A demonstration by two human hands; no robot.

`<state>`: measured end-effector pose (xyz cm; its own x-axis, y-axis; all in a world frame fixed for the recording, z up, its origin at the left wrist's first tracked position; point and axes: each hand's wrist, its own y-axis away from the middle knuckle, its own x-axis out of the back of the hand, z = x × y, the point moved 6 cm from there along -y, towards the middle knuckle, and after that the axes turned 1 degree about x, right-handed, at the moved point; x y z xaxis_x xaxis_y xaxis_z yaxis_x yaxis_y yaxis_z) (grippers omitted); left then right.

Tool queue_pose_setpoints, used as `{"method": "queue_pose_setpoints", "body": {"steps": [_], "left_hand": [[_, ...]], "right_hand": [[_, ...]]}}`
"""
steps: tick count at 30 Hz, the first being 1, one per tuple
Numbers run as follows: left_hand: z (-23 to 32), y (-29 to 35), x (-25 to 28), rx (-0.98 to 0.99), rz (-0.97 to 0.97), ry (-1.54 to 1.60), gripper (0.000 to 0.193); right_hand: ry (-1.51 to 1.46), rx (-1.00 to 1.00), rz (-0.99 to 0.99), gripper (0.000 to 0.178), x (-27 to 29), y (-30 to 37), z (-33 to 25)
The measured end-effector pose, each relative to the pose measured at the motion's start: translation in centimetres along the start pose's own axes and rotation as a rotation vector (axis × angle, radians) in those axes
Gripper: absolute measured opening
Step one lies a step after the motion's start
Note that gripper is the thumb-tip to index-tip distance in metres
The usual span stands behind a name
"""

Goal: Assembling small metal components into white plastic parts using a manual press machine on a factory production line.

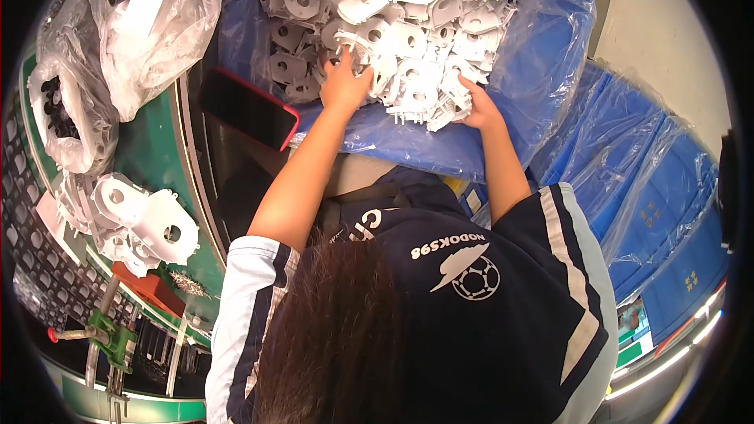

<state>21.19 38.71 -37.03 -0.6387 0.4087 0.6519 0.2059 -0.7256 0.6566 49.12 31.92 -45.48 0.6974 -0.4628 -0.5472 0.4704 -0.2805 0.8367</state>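
Observation:
A heap of white moulded plastic parts (412, 43), flat plates with round holes, fills a blue bin lined with clear plastic film (542, 55). My left hand (345, 88) reaches onto the left side of the heap, its fingers spread against the white pieces; the fingertips partly disappear among them. At the heap's near right, my right hand (479, 107) grips the edge of several white plastic parts bunched together, with the thumb on top and the other fingers hidden underneath.
A phone with a red case (250, 108) lies left of the bin. On the green bench are more white parts (149, 220), clear plastic bags (157, 31), a red-brown box (149, 289) and a green clamp-like fixture (114, 338). Film-covered blue bins (636, 173) stand at the right.

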Motion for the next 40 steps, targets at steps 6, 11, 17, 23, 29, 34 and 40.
{"method": "queue_pose_setpoints", "body": {"steps": [6, 11, 17, 23, 29, 34, 40], "left_hand": [[0.2, 0.2, 0.2, -0.009, 0.019, -0.069, 0.065], [0.8, 0.5, 0.4, -0.029, 0.017, -0.17, 0.06], [-0.1, 0.7, -0.2, -0.031, 0.014, 0.019, 0.057], [-3.2, -3.2, -2.4, -0.069, -0.113, 0.145, 0.077], [0.5, -1.4, -0.7, 0.072, -0.048, 0.23, 0.087], [-0.9, -1.0, -0.2, 0.156, 0.025, 0.119, 0.083], [-0.9, -1.8, -0.8, 0.181, -0.101, 0.144, 0.082]], "right_hand": [[0.096, 0.019, 0.047, 0.05, -0.7, -0.6, 0.5], [0.09, 0.045, -0.025, 0.048, -2.1, -0.3, 0.6], [-0.039, 0.148, -0.097, 0.046, -6.2, -0.4, 1.1], [0.034, 0.181, 0.06, 0.048, -8.1, -1.6, -0.1], [-0.109, 0.228, -0.104, 0.028, 0.4, -6.0, -0.3], [0.04, 0.286, 0.092, 0.021, -4.2, -4.6, -0.1], [0.134, 0.219, 0.109, 0.038, -5.2, -5.0, -1.1]]}}
